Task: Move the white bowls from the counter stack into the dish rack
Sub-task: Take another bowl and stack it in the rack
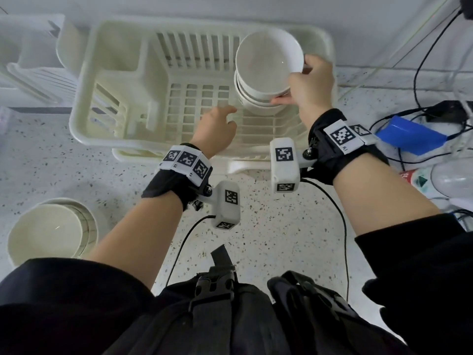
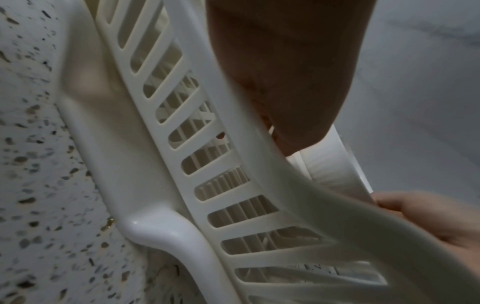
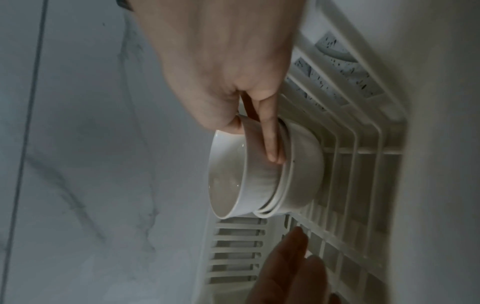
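Desk: speckled, and it carries everything here.
Stack: white bowls nested at the near left of the desk, well apart from the rack.
Left hand: reaches over the near rim of the rack, fingers relaxed and spread, holding nothing; its fingertips hang just above the slatted floor, near the bowls in the rack.
Rack: cream plastic, slatted, at the far side of the desk against the wall.
Right hand: grips the top bowl by its right rim, thumb over the edge and fingers curled along the outer wall.
Top bowl: tilted, nested in two more bowls that rest in the rack's right half.
Cables: black, far right on the desk, beside a blue block.
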{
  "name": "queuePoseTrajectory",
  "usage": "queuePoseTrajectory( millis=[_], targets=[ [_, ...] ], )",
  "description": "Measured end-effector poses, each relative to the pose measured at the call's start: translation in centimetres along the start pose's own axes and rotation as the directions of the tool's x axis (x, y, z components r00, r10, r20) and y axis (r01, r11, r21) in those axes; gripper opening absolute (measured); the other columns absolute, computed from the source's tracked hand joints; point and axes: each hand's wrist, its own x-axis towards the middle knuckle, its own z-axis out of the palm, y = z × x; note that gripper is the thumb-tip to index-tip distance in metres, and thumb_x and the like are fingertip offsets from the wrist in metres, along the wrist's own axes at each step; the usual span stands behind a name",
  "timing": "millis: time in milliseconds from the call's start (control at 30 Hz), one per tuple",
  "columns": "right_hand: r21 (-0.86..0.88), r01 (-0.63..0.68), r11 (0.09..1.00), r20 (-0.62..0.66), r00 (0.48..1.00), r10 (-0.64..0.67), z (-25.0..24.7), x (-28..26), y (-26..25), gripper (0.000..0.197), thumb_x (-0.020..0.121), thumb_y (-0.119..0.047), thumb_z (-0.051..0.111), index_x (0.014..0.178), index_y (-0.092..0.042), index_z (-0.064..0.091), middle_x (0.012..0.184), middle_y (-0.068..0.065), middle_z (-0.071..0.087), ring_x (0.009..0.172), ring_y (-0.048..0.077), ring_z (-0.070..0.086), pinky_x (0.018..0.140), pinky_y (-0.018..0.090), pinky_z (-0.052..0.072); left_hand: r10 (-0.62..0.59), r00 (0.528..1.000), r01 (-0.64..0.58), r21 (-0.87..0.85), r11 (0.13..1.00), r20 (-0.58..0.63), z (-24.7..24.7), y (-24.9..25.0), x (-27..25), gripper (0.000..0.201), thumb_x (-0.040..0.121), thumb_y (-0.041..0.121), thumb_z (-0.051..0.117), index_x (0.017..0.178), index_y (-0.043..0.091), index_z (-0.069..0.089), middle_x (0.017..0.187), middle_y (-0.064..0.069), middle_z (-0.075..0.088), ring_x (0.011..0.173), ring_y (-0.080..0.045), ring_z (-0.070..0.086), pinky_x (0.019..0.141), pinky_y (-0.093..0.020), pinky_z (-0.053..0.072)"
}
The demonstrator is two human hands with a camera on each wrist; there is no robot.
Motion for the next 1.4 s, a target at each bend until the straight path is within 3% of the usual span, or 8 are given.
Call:
queuePoseTrajectory(
  millis=[67,300,467,733,933,1067,1200,1400],
  targets=[
    [-0.041,0.005,0.999,0.014,1.0,-0.004,0.2,0.1,0.2,0.039,0.084,0.01,0.037,0.115,-0.003,0.058,0.084,-0.009,0.05,0.066,0.012,0.058,0.058,0.035,0.063,-0.005,1.0,0.005,0.006,1.0,0.005,-0.1,-0.1,0.3,0.046,0.094,0.009,0.04,0.14,0.011,0.038,0.141,-0.011,0.048,0.121,-0.027,0.052,0.099,-0.032,0.042],
    [-0.088,0.021,0.996,-0.004,1.0,-0.022,0.4,0.6,0.8,0.039,0.081,0.012,0.038,0.112,0.001,0.06,0.083,-0.004,0.054,0.063,0.01,0.058,0.054,0.031,0.062,0.004,1.0,-0.004,0.037,0.999,0.008,0.4,-0.3,0.9,0.051,0.093,0.01,0.04,0.144,0.011,0.03,0.148,-0.011,0.039,0.129,-0.028,0.045,0.106,-0.036,0.038],
    [-0.173,0.085,0.981,-0.003,0.996,-0.087,0.1,0.5,1.1,0.032,0.081,0.011,0.045,0.109,0.003,0.059,0.107,0.009,0.054,0.075,0.016,0.063,0.053,0.027,0.062,0.015,1.0,-0.013,0.101,0.995,-0.023,0.6,-0.4,0.9,0.05,0.094,0.01,0.039,0.143,0.01,0.031,0.147,-0.012,0.039,0.133,-0.028,0.04,0.108,-0.035,0.033],
    [-0.288,0.154,0.945,0.002,0.987,-0.161,0.0,0.6,1.0,0.056,0.095,0.005,0.039,0.147,-0.015,0.034,0.143,0.01,0.042,0.061,0.009,0.056,0.06,0.029,0.063,0.028,0.995,-0.017,0.112,0.994,-0.091,0.9,-0.8,0.8,0.049,0.092,0.011,0.04,0.14,0.008,0.035,0.14,-0.015,0.047,0.127,-0.03,0.047,0.103,-0.039,0.038],
    [-0.403,0.163,0.9,0.072,0.987,-0.147,0.1,0.6,1.1,0.04,0.09,0.009,0.034,0.122,-0.007,0.052,0.111,0.003,0.038,0.067,0.02,0.07,0.036,0.007,0.043,0.038,0.993,-0.023,0.13,0.991,-0.116,1.1,-0.8,0.9,0.048,0.092,0.014,0.042,0.14,0.007,0.037,0.14,-0.016,0.047,0.127,-0.03,0.046,0.104,-0.04,0.038],
    [-0.399,0.173,0.901,0.052,0.985,-0.167,0.4,0.7,1.0,0.034,0.082,0.012,0.037,0.106,-0.005,0.056,0.118,0.014,0.054,0.063,0.021,0.069,0.035,0.009,0.045,0.046,0.991,-0.03,0.124,0.992,-0.123,1.1,-0.9,1.0,0.048,0.093,0.017,0.044,0.14,0.007,0.036,0.141,-0.015,0.046,0.129,-0.029,0.045,0.104,-0.037,0.037],
    [-0.377,0.196,0.905,0.041,0.98,-0.195,0.3,0.6,0.8,0.031,0.08,0.012,0.038,0.074,-0.016,0.046,0.099,0.009,0.055,0.048,0.012,0.063,0.033,0.013,0.044,0.053,0.99,-0.037,0.118,0.992,-0.131,1.1,-1.0,0.9,0.048,0.093,0.018,0.044,0.139,0.007,0.037,0.139,-0.015,0.048,0.127,-0.029,0.046,0.103,-0.036,0.037],
    [-0.369,0.182,0.911,0.02,0.982,-0.188,0.6,0.6,0.9,0.029,0.079,0.009,0.038,0.094,-0.002,0.06,0.111,0.014,0.063,0.06,0.026,0.071,0.038,0.021,0.052,0.042,0.99,-0.026,0.112,0.993,-0.137,1.0,-0.9,0.8,0.048,0.093,0.019,0.045,0.139,0.007,0.038,0.137,-0.014,0.049,0.126,-0.028,0.047,0.101,-0.034,0.038]
  ],
)
